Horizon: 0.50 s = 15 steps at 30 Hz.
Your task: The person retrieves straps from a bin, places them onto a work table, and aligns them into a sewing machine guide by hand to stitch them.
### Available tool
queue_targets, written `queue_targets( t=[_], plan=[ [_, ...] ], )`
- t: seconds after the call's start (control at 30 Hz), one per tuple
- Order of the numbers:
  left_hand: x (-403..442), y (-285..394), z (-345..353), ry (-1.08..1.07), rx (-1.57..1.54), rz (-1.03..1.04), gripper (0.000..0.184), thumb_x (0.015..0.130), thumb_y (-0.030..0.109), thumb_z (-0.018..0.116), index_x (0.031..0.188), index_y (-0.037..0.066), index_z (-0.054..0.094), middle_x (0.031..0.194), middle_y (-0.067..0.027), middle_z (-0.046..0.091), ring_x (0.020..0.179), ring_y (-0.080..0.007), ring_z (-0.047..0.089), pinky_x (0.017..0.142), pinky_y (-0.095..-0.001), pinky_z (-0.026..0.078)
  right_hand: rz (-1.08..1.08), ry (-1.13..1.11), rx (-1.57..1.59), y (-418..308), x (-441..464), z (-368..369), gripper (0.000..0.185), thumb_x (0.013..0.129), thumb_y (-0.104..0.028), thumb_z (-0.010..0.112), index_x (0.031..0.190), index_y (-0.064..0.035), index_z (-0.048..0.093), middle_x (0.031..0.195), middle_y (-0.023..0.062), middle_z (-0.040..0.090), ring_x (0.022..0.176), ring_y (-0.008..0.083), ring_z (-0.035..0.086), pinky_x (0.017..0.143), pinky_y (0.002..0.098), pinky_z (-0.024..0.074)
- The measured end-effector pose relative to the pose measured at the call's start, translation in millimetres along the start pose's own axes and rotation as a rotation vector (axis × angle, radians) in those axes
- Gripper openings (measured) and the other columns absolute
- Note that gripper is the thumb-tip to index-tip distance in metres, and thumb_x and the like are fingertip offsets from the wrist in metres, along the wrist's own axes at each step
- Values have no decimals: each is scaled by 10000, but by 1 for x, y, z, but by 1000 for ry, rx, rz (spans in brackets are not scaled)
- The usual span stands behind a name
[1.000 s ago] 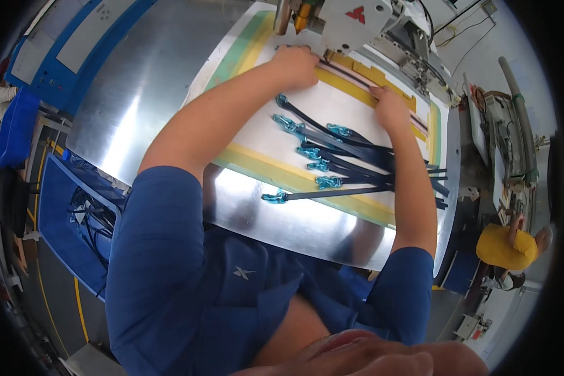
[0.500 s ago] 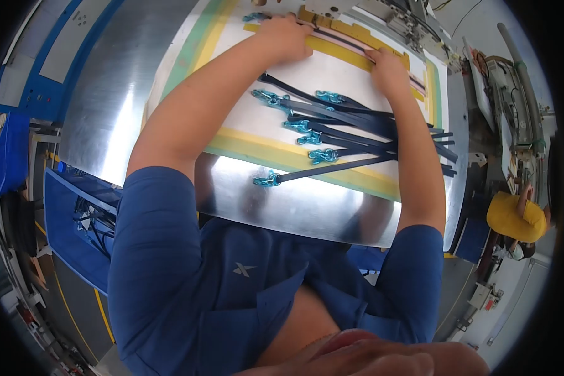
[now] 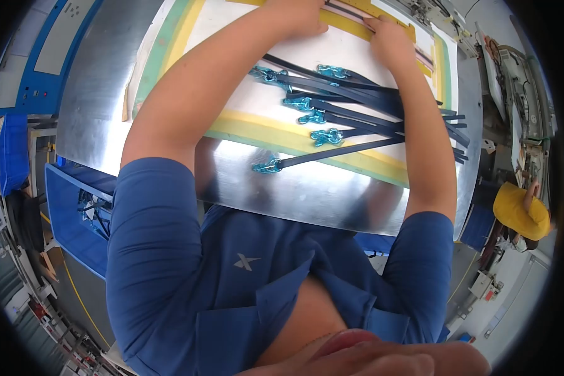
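A dark strap lies along a pale channel in a long yellow fixture at the top of the view. My left hand is over the fixture's left part; the upper frame edge cuts off most of its fingers, so its grip is hidden. Farther right, my right hand has its fingers drawn together at the strap, the fingertips pressing on it. Below my hands, several dark straps with metal clips in blue film lie fanned out, their right ends crossing beneath my right forearm.
White sheeting with yellow and green tape borders covers part of the metal table. Machine parts stand behind the fixture. A blue bin holding dark straps is at lower left. A person in a yellow top is at far right.
The view has shifted, so the table and fixture sit higher in the picture and the left hand's fingers are now cut off. Both hands stay at the fixture.
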<state>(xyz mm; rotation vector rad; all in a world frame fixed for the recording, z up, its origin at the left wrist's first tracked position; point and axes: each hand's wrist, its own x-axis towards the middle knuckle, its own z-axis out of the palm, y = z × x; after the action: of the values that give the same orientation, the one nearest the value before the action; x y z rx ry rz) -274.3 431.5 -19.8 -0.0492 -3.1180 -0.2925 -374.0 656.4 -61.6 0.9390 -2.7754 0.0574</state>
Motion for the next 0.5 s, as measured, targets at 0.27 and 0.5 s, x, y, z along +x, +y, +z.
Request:
queue_targets(
  t=[0.27, 0.5],
  plan=[
    [4, 10, 4, 40, 12, 12, 563, 868, 398, 656, 1309, 48, 641, 1342, -215, 620, 1265, -352, 599, 1055, -451, 498, -38, 101, 61, -21, -7, -21, 281, 916, -105, 548, 1103, -94, 757, 1036, 170, 687, 970, 354, 697, 847, 466, 554],
    [19, 5, 16, 7, 19, 32, 593, 879, 411, 643, 1345, 45, 623, 1332, -241, 618, 1263, -384, 592, 1070, -463, 485, -121, 111, 47, 13, -11, -9, 336, 911, -81, 541, 1164, -130, 757, 1109, 159, 684, 1046, 350, 681, 917, 444, 535]
  ],
)
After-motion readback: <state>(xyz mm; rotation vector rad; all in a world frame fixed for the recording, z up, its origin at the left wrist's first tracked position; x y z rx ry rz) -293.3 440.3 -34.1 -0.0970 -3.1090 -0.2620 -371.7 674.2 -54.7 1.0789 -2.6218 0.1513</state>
